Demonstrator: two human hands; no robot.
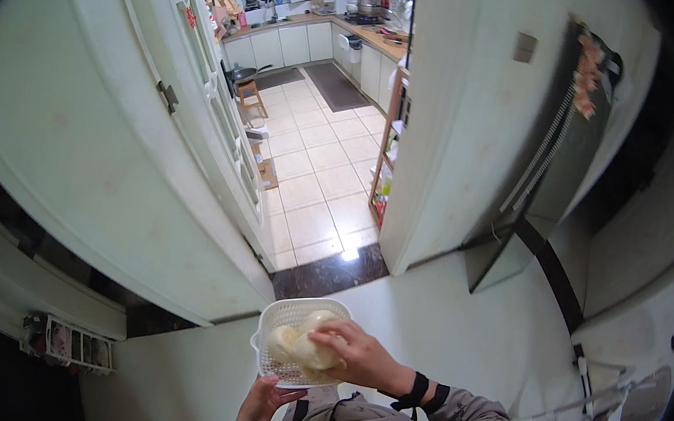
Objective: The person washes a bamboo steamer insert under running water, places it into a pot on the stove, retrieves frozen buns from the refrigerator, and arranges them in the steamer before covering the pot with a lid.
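A white perforated plastic basket (293,313) is held in front of my body, above the pale floor. My left hand (264,405) grips its near left edge from below, thumb at the rim. Inside lie several pale, smooth, rounded food pieces (282,341); their exact kind I cannot tell. My right hand (360,355) reaches in from the right, its fingers curled over one pale food piece (312,351). The palm hides part of that piece and the basket's right side.
A doorway with a dark stone threshold (332,273) opens ahead onto a tiled kitchen floor (317,164). An open white door (223,108) stands left. Beyond are a wooden stool (253,99), a shelf rack (387,153) and a counter (310,18). A mirror (512,251) leans at right.
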